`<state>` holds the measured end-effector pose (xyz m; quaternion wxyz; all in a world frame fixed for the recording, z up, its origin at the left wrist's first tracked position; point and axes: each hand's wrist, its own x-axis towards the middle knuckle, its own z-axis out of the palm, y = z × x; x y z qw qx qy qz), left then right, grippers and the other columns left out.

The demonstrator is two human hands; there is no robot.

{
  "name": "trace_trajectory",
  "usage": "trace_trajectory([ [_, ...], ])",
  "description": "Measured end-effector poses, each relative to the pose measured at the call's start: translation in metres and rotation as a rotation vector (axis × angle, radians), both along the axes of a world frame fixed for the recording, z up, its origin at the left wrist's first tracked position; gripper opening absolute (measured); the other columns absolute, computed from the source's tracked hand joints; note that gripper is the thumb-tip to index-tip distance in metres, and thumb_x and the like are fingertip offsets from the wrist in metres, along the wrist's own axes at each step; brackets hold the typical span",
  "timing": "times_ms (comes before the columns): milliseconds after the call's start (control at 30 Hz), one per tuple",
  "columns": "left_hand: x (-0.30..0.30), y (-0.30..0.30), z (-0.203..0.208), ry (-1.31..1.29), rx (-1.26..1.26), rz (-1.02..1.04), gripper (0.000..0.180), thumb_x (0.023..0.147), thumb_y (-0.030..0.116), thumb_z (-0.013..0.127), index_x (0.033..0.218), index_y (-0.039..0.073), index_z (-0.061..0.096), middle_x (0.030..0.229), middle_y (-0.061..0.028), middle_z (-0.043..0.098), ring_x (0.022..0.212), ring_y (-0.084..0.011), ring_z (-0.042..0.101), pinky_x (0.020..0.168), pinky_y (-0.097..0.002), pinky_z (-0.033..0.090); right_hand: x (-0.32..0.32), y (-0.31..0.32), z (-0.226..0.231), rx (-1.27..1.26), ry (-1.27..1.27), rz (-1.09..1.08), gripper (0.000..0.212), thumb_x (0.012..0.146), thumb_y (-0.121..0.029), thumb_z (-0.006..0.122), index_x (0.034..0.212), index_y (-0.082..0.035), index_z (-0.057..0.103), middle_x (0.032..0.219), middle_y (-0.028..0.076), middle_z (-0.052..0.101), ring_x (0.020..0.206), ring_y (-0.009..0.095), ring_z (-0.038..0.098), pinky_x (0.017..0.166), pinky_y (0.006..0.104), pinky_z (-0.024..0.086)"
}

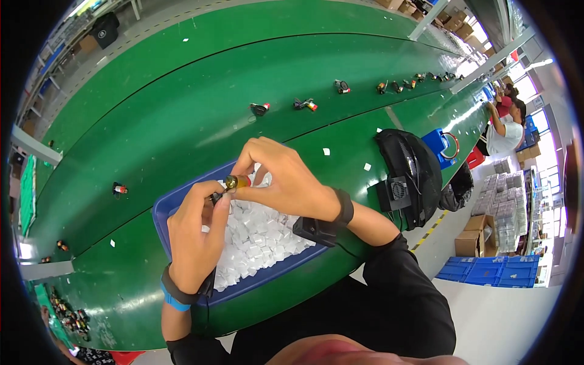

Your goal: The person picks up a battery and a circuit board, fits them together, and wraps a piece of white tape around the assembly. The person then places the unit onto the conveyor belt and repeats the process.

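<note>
Above a blue bin [160, 214] heaped with small white square packets [261, 243], my two hands meet at a small cylindrical part [238, 182]. It has a brass-coloured end and a yellow and red body. My right hand [286, 182] pinches the body between thumb and fingers. From the left, my left hand [196, 234] closes thumb and forefinger on a thin black wire [216, 198] beside the brass end. The fingers partly hide where wire and part join. Dark bands circle both wrists, and a black box [314, 231] hangs under the right one.
Similar wired parts [260, 109] lie spaced along the green table [201, 128]. At the right are a black plastic bag [413, 176], a black boxy device [393, 194] and a blue holder [439, 148]. Co-workers [506, 131] sit far right; another person shows lower left beside piled parts [73, 316].
</note>
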<state>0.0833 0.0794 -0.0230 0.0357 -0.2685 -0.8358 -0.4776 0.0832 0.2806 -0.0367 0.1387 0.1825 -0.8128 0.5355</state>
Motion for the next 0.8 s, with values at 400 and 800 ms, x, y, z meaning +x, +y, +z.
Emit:
trace_trajectory([
  [400,0.002,-0.008,-0.006,-0.045,0.072,-0.043,0.008,0.097,0.006,0.058,0.1,0.002,0.053,0.078,-0.0113,0.062,0.065,-0.0212,0.066,0.057,-0.0323,0.053,0.003,-0.003,0.002,-0.252,-0.192,0.255,0.026,0.081,-0.008,0.084,0.091,-0.005,0.061,0.091,0.005,0.06,0.079,0.014,0.058,0.066,0.0259,0.048],
  [800,0.001,-0.018,0.01,-0.381,0.099,-0.18,0.009,0.1,0.01,0.053,0.104,0.003,0.049,0.084,-0.0125,0.061,0.072,-0.0208,0.063,0.061,-0.0342,0.05,0.002,-0.001,0.007,0.071,0.175,0.236,0.027,0.079,-0.008,0.084,0.099,-0.006,0.066,0.094,0.005,0.065,0.083,0.021,0.059,0.071,0.0322,0.048],
])
